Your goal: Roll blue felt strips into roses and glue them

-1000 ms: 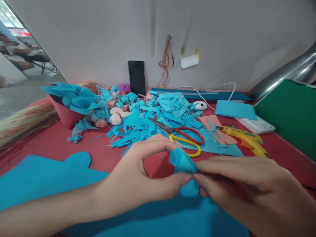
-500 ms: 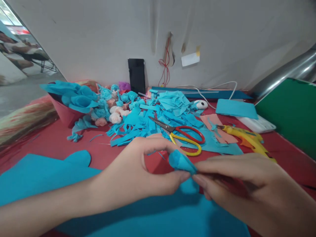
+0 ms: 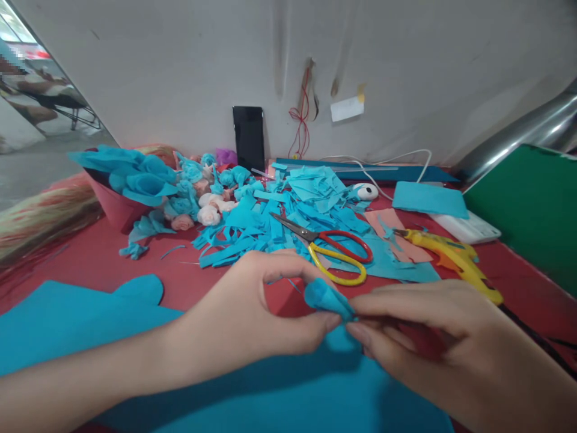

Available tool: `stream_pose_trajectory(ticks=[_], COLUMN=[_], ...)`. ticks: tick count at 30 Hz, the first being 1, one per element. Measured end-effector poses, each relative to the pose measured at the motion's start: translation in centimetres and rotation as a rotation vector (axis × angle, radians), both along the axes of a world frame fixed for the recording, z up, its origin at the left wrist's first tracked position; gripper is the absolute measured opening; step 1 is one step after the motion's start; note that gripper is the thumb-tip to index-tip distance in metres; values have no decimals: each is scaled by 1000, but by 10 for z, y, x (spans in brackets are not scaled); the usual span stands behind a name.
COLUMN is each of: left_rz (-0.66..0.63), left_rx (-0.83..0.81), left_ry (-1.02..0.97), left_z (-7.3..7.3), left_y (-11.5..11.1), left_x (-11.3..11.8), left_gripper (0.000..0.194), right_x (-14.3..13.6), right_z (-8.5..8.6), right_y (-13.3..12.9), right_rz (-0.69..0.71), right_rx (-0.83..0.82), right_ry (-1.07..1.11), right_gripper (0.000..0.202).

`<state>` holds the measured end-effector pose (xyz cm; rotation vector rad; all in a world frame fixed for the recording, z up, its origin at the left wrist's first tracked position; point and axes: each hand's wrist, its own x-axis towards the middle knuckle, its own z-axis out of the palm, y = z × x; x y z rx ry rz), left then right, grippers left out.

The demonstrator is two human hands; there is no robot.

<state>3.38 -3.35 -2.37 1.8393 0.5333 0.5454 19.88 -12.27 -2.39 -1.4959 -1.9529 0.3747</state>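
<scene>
Between my two hands is a small rolled blue crepe paper flower [image 3: 325, 297], its wider end facing left and its narrow twisted end to the right. My left hand [image 3: 265, 307] curves around it, thumb below and fingers above and behind. The thumb and forefinger of my right hand [image 3: 428, 337] pinch the narrow end. Below both hands lie large blue paper sheets [image 3: 252, 391]. Just beyond them, scissors [image 3: 333, 246] with one red and one yellow handle rest on a heap of cut blue paper strips [image 3: 311, 192].
A yellow glue gun [image 3: 451, 255] lies at right near a white device [image 3: 473, 228]. Blue and pink paper flowers [image 3: 193, 192] and a pink cone of blue flowers [image 3: 117, 207] sit at left. A phone [image 3: 249, 138] leans on the wall. A green board [image 3: 527, 216] stands far right.
Both hands and the paper flower have shifted very slightly left. My right fingers have moved a little at the narrow end, and the view has drifted slightly.
</scene>
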Motion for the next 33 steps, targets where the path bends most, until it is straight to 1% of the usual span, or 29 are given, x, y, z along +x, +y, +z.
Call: stream_pose_trajectory(ticks=[3, 6, 7, 9, 10, 11, 12, 13, 14, 15, 17, 19, 21, 24, 26, 28, 30, 33], left_rz=[9, 18, 22, 43, 53, 60, 62, 59, 51, 39, 17, 8, 15, 29, 47, 64, 80, 111], left_rx=[-21, -30, -35, -53, -51, -45, -34, -23, -12, -10, -21, -43, -53, -12, 12, 18, 22, 29], left_ry=[-3, -10, -7, 20, 32, 39, 38, 28, 14, 8, 14, 34, 46, 25, 3, -6, -6, -4], left_z=[-1, 0, 0, -1, -2, -4, -6, -8, -11, -13, -19, -23, -26, -28, -29, -31, -32, -32], left_y=[0, 0, 0, 1, 2, 3, 5, 6, 7, 8, 8, 7, 6, 5, 6, 7, 7, 8], left_x=[0, -1, -2, -2, -2, -2, -2, -1, -1, 0, 2, 3, 3, 3, 3, 4, 4, 4], left_gripper=[13, 10, 8, 5, 4, 5, 6, 7, 8, 9, 10, 10, 10, 9, 8, 8, 9, 11], right_x=[4, 14, 19, 33, 43, 54, 66, 80, 95, 110, 138, 161, 177, 189, 191, 192, 193, 197], right_z=[3, 14, 18, 23, 23, 21, 17, 12, 6, -2, -18, -34, -46, -56, -58, -58, -56, -50], right_y=[1, 1, 0, -3, -5, -6, -6, -5, -3, -1, 4, 5, 4, 0, -1, -2, -3, -6], right_rz=[-65, -110, -147, -311, -417, -528, -609, -694, -742, -754, -794, -832, -883, -916, -917, -923, -942, -995], right_rx=[34, 73, 91, 133, 134, 114, 49, -24, -56, -112, -218, -365, -524, -620, -626, -593, -497, -267], right_ry=[-35, -146, -184, -226, -247, -253, -296, -369, -408, -444, -511, -554, -547, -484, -413, -326, -251, -200], right_gripper=[13, 10, 14, 25, 25, 19, 15, 18, 24, 25, 20, 18, 18, 19, 19, 20, 21, 24])
